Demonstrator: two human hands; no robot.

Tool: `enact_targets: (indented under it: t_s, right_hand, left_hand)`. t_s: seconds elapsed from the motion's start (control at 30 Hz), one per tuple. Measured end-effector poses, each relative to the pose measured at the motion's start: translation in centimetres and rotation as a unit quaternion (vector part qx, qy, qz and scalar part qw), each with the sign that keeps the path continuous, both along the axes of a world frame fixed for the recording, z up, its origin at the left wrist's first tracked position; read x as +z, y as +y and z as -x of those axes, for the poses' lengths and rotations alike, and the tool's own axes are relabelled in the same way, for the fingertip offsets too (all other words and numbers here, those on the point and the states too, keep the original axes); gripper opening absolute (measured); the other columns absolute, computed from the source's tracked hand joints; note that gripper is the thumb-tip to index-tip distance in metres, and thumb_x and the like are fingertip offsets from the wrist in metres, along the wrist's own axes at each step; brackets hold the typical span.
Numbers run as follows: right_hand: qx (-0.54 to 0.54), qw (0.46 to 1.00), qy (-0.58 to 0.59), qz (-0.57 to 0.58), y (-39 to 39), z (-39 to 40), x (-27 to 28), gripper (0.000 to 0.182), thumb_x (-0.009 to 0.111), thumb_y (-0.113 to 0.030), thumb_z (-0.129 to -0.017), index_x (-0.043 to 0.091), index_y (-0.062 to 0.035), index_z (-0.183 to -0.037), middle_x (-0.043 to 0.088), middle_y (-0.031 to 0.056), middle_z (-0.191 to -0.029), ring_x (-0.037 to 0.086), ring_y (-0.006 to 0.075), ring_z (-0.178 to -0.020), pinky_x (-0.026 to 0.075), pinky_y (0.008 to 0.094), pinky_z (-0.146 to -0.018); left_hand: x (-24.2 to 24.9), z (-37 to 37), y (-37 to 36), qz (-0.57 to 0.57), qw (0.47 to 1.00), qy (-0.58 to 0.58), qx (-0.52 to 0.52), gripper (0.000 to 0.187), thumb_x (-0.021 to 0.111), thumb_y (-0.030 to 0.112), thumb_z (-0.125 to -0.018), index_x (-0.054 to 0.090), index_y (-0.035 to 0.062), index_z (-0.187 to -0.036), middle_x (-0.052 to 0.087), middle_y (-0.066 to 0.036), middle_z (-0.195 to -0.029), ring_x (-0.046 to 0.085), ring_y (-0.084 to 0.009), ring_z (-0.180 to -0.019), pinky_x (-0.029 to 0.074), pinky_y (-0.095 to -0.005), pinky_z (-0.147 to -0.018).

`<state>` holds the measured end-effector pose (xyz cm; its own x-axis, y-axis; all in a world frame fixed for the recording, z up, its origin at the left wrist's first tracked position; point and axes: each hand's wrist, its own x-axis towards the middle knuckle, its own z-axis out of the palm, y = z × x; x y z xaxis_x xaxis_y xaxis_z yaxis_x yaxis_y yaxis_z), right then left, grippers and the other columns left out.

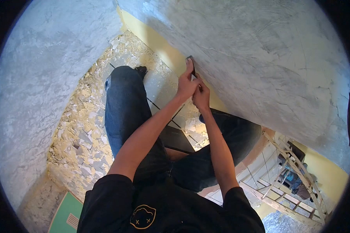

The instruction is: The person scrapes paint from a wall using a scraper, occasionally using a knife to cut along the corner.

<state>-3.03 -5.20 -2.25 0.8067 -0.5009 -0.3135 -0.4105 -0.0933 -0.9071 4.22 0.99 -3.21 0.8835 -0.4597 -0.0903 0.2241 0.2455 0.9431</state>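
A dark, flat-bladed scraper (193, 71) lies against the lower wall, where a strip of yellow paint (155, 39) meets the bare grey plaster (268, 58). My left hand (187, 86) is closed on it, with fingers stretched along the blade toward its far end. Just behind, my right hand (201, 98) wraps round the near part, which I take to be the handle; it is mostly hidden by the fingers. The two hands touch each other.
Paint flakes (81, 143) cover the tiled floor along the left wall (42, 77). My bent legs (126, 101) flank a dark low seat (177, 139). A wooden ladder (295, 167) stands at the lower right near a pile of dark items (301, 186). A green board (64, 213) is at lower left.
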Motion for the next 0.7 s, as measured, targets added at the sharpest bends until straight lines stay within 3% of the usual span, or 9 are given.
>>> enact_targets:
  t_s: [0.2,0.37,0.47,0.53,0.57,0.63,0.7]
  right_hand:
    - [-0.03,0.998,0.008,-0.047,1.3,0.6,0.9,0.04,0.043,-0.017,-0.099,0.044,-0.0139,-0.138,0.046,-0.002,-0.062,0.039,0.0055,-0.047,0.034,0.0226,-0.044]
    - [-0.045,0.998,-0.008,-0.034,0.7,3.7,0.9,0.039,0.039,-0.02,-0.101,0.042,-0.0131,-0.139,0.044,-0.0032,-0.056,0.037,0.0046,-0.04,0.029,0.0225,-0.036]
    - [-0.055,0.998,-0.02,0.0,0.3,3.0,-1.3,0.039,0.042,-0.021,-0.1,0.043,-0.0126,-0.138,0.045,-0.0028,-0.056,0.038,0.0047,-0.04,0.03,0.0227,-0.036]
    - [0.004,0.984,-0.097,0.153,-0.5,1.1,-3.1,0.04,0.044,-0.023,-0.099,0.045,-0.0119,-0.137,0.046,-0.0023,-0.057,0.039,0.0053,-0.042,0.031,0.0232,-0.037]
    - [0.005,0.983,-0.097,0.155,-0.6,0.8,-3.0,0.04,0.044,-0.023,-0.099,0.045,-0.0119,-0.137,0.046,-0.0023,-0.057,0.039,0.0053,-0.042,0.031,0.0232,-0.037]
    - [-0.021,1.0,-0.016,-0.007,0.7,-0.7,-0.3,0.04,0.046,-0.01,-0.096,0.046,-0.0065,-0.135,0.053,0.0006,-0.068,0.043,0.0081,-0.057,0.039,0.0255,-0.051]
    - [-0.009,1.0,0.001,0.027,1.2,-0.6,-0.2,0.039,0.046,-0.011,-0.096,0.047,-0.0088,-0.135,0.051,-0.0001,-0.067,0.042,0.0084,-0.056,0.038,0.0253,-0.052]
  left_hand:
    - [0.5,-0.1,1.0,0.0,0.998,0.057,-0.041,0.084,0.058,-0.006,-0.073,0.019,0.0051,-0.146,0.012,-0.023,-0.152,0.009,-0.0241,-0.141,0.02,-0.0307,-0.111]
    - [1.5,2.4,0.6,-0.019,0.997,-0.01,-0.073,0.084,0.06,-0.004,-0.073,0.019,0.0036,-0.146,0.013,-0.024,-0.151,0.01,-0.0253,-0.141,0.025,-0.0316,-0.11]
    - [0.7,1.9,0.2,-0.02,0.998,-0.02,-0.055,0.085,0.06,-0.004,-0.072,0.018,0.0017,-0.145,0.014,-0.024,-0.151,0.012,-0.0257,-0.141,0.024,-0.0311,-0.11]
    - [0.5,0.8,0.2,-0.034,0.998,-0.03,-0.031,0.084,0.061,-0.004,-0.072,0.018,0.001,-0.145,0.014,-0.023,-0.151,0.013,-0.025,-0.141,0.024,-0.0307,-0.11]
    - [0.5,0.2,0.2,-0.048,0.998,-0.043,-0.005,0.084,0.061,-0.004,-0.073,0.018,0.0003,-0.145,0.014,-0.023,-0.151,0.014,-0.0242,-0.141,0.024,-0.0303,-0.11]
    - [0.7,-0.5,0.9,-0.038,0.999,-0.012,-0.014,0.084,0.061,-0.003,-0.074,0.017,0.0002,-0.145,0.014,-0.022,-0.151,0.014,-0.0233,-0.141,0.023,-0.0298,-0.11]
    - [1.0,-1.0,1.2,-0.027,0.999,0.012,-0.022,0.083,0.061,-0.003,-0.075,0.017,0.0001,-0.145,0.014,-0.022,-0.152,0.015,-0.0224,-0.14,0.022,-0.0292,-0.11]
